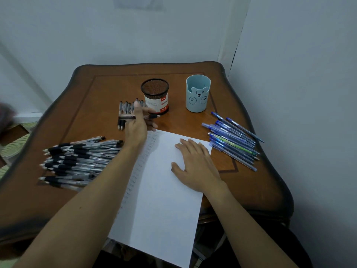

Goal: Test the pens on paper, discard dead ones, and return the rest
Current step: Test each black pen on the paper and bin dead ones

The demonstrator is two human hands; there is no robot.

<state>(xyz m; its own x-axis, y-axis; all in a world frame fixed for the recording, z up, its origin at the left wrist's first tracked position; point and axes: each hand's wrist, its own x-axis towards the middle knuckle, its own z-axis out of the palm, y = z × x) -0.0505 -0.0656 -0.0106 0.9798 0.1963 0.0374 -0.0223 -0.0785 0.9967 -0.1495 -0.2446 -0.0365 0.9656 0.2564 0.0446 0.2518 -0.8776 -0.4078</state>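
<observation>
Gripping a clear ballpoint pen with a black grip (127, 117) at the far middle of the brown wooden table (96, 89), the left hand (137, 125) holds it crosswise, tip pointing right toward the black mesh pen cup (155, 89). The right hand (195, 165) lies flat, fingers extended, on the white paper sheet (164, 209).

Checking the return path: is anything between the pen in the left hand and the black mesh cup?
Nothing visible does. The left hand holds the pen just beside the mesh cup, whose open mouth looks unobstructed.
</observation>
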